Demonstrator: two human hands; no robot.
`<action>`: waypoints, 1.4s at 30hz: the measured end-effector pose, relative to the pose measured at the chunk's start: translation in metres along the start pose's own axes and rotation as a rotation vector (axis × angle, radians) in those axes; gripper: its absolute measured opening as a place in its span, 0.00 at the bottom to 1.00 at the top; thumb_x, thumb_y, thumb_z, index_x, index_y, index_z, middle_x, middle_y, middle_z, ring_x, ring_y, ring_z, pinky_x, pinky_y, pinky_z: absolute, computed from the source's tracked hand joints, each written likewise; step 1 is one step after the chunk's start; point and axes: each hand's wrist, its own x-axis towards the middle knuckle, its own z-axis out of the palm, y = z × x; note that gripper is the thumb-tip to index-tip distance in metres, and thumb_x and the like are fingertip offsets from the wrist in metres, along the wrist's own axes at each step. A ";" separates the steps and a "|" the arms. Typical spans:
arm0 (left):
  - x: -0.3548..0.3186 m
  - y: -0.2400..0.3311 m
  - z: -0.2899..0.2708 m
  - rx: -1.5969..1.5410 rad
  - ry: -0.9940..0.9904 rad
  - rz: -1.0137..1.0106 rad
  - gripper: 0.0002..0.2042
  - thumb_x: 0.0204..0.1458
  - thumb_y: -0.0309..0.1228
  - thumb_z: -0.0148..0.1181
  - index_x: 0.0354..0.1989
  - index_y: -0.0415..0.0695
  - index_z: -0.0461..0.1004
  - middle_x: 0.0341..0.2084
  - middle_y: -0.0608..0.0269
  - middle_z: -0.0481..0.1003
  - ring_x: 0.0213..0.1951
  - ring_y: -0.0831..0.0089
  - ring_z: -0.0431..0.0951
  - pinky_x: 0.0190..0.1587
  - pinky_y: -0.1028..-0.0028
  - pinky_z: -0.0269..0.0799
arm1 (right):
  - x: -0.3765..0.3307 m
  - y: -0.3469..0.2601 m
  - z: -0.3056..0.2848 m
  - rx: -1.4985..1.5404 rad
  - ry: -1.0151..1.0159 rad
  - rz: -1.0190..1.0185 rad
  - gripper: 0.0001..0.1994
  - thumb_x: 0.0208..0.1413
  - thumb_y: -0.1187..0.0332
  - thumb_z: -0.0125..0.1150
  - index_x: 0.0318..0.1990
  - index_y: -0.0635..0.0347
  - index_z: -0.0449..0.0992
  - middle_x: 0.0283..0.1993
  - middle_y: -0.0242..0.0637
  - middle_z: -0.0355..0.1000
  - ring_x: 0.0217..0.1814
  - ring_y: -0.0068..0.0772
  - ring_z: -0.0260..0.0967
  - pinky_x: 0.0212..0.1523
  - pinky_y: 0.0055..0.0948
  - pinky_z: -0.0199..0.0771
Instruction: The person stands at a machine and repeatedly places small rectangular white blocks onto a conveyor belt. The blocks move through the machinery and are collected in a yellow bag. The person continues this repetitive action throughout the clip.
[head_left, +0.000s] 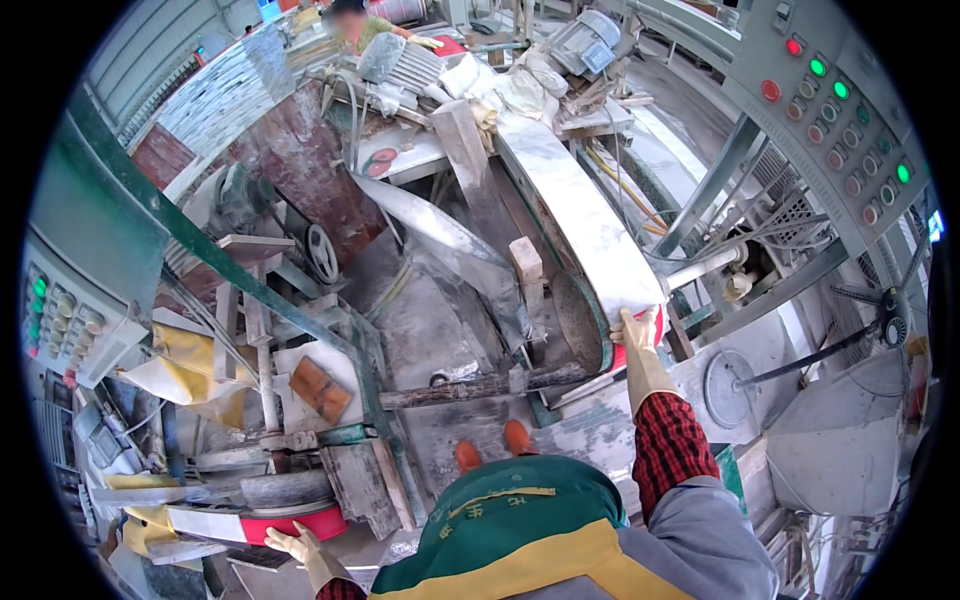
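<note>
A long pale, marbled stone-like slab (575, 210) runs along a narrow bed, with a red band at its near end. My right hand (640, 342), in a cream glove, closes on that near end beside the red. Low on the left lies a second strip (205, 523), white with a red end section (320, 524). My left hand (296, 546), gloved too, is at the near edge of this red section with its fingers spread. Whether it presses on the strip or just hovers beside it, I cannot tell.
A control panel (835, 110) with lit buttons stands at right, another (75, 315) at left. A green rail (250, 285) slants across the left side. A wooden bar (480, 388) crosses before my orange boots (517, 437). Motors (585, 42) and a co-worker (355, 28) are farther back.
</note>
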 end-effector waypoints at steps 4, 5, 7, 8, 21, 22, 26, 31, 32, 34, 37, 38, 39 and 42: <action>-0.021 0.082 -0.043 0.387 -0.027 0.044 0.34 0.50 0.41 0.60 0.64 0.48 0.52 0.64 0.47 0.49 0.64 0.54 0.52 0.62 0.59 0.54 | 0.002 0.003 -0.009 0.106 0.016 0.000 0.45 0.52 0.71 0.53 0.67 0.58 0.24 0.22 0.46 0.72 0.14 0.34 0.67 0.15 0.31 0.69; -0.026 0.100 -0.055 0.362 0.015 0.068 0.35 0.49 0.41 0.61 0.64 0.46 0.53 0.63 0.44 0.51 0.63 0.51 0.53 0.63 0.59 0.53 | 0.002 0.005 -0.009 0.151 0.018 0.006 0.44 0.52 0.71 0.54 0.67 0.58 0.25 0.22 0.46 0.72 0.13 0.34 0.67 0.14 0.31 0.69; -0.020 0.105 -0.063 0.365 0.122 0.129 0.35 0.48 0.41 0.62 0.63 0.43 0.55 0.61 0.42 0.54 0.62 0.49 0.54 0.63 0.58 0.52 | 0.003 0.010 -0.010 0.215 0.039 -0.030 0.43 0.52 0.72 0.53 0.67 0.57 0.27 0.22 0.46 0.72 0.13 0.33 0.66 0.14 0.30 0.68; -0.016 0.116 -0.071 0.375 0.125 0.156 0.35 0.48 0.43 0.62 0.62 0.42 0.55 0.60 0.41 0.55 0.62 0.48 0.55 0.62 0.58 0.53 | 0.003 0.011 -0.011 0.245 0.051 -0.050 0.42 0.52 0.72 0.53 0.67 0.57 0.28 0.22 0.46 0.72 0.12 0.33 0.66 0.14 0.30 0.68; 0.107 0.061 -0.064 0.385 -0.135 -0.368 0.46 0.39 0.64 0.57 0.65 0.53 0.52 0.59 0.48 0.56 0.57 0.50 0.61 0.57 0.54 0.61 | 0.008 0.011 -0.016 0.245 0.017 0.117 0.38 0.57 0.67 0.53 0.68 0.50 0.34 0.28 0.51 0.75 0.16 0.38 0.70 0.17 0.35 0.73; 0.110 0.050 -0.058 0.339 -0.173 -0.403 0.46 0.39 0.64 0.57 0.65 0.53 0.52 0.59 0.47 0.56 0.57 0.49 0.61 0.56 0.54 0.62 | 0.008 0.014 -0.014 0.299 0.018 0.096 0.38 0.57 0.67 0.53 0.68 0.50 0.34 0.28 0.51 0.75 0.16 0.38 0.70 0.17 0.35 0.72; 0.093 0.052 -0.033 0.167 -0.018 -0.416 0.46 0.39 0.64 0.57 0.65 0.49 0.52 0.61 0.46 0.52 0.57 0.52 0.61 0.54 0.56 0.66 | -0.001 0.041 -0.004 0.471 0.073 0.070 0.33 0.57 0.72 0.52 0.66 0.42 0.42 0.24 0.49 0.71 0.14 0.36 0.64 0.12 0.31 0.64; 0.068 0.142 -0.070 0.337 -0.002 -0.462 0.37 0.43 0.60 0.57 0.57 0.45 0.66 0.52 0.49 0.64 0.56 0.53 0.62 0.54 0.60 0.65 | -0.021 0.119 -0.030 0.195 0.031 0.119 0.28 0.51 0.68 0.56 0.59 0.50 0.55 0.23 0.36 0.65 0.20 0.31 0.63 0.17 0.32 0.61; 0.068 0.136 -0.073 0.370 0.015 -0.417 0.36 0.44 0.60 0.56 0.56 0.46 0.67 0.53 0.49 0.63 0.57 0.53 0.61 0.55 0.60 0.64 | -0.025 0.130 -0.032 -0.003 0.062 0.120 0.27 0.50 0.66 0.57 0.58 0.56 0.58 0.25 0.37 0.67 0.21 0.31 0.64 0.18 0.33 0.63; 0.077 0.119 -0.076 0.442 0.049 -0.316 0.35 0.44 0.61 0.55 0.56 0.47 0.68 0.55 0.49 0.62 0.58 0.54 0.61 0.57 0.61 0.62 | -0.046 0.143 -0.030 -0.037 0.079 0.326 0.32 0.52 0.68 0.56 0.64 0.56 0.51 0.34 0.49 0.73 0.22 0.37 0.71 0.20 0.34 0.72; 0.081 0.123 -0.073 0.540 0.009 -0.272 0.36 0.48 0.60 0.52 0.60 0.50 0.61 0.59 0.51 0.58 0.58 0.54 0.59 0.59 0.62 0.58 | -0.072 0.136 -0.030 -0.258 -0.291 0.387 0.32 0.53 0.73 0.53 0.65 0.59 0.49 0.34 0.54 0.74 0.23 0.39 0.72 0.21 0.34 0.74; 0.080 0.126 -0.071 0.539 -0.024 -0.249 0.36 0.48 0.60 0.51 0.61 0.50 0.59 0.60 0.52 0.57 0.59 0.55 0.58 0.60 0.62 0.57 | -0.074 0.138 -0.031 -0.333 -0.414 0.382 0.32 0.53 0.73 0.53 0.66 0.59 0.49 0.34 0.54 0.74 0.23 0.39 0.73 0.21 0.34 0.74; 0.077 0.121 -0.063 0.733 -0.057 -0.163 0.35 0.51 0.58 0.48 0.63 0.51 0.54 0.61 0.55 0.56 0.60 0.57 0.57 0.59 0.62 0.57 | -0.077 0.140 -0.029 -0.336 -0.461 0.384 0.32 0.53 0.72 0.54 0.65 0.59 0.50 0.34 0.54 0.74 0.24 0.39 0.73 0.21 0.33 0.74; 0.062 0.129 -0.063 0.752 -0.003 -0.116 0.33 0.53 0.58 0.46 0.62 0.51 0.54 0.61 0.58 0.55 0.60 0.57 0.56 0.59 0.62 0.57 | -0.084 0.144 -0.013 -0.370 -0.582 0.352 0.31 0.53 0.70 0.55 0.65 0.58 0.52 0.33 0.53 0.75 0.24 0.37 0.73 0.22 0.31 0.74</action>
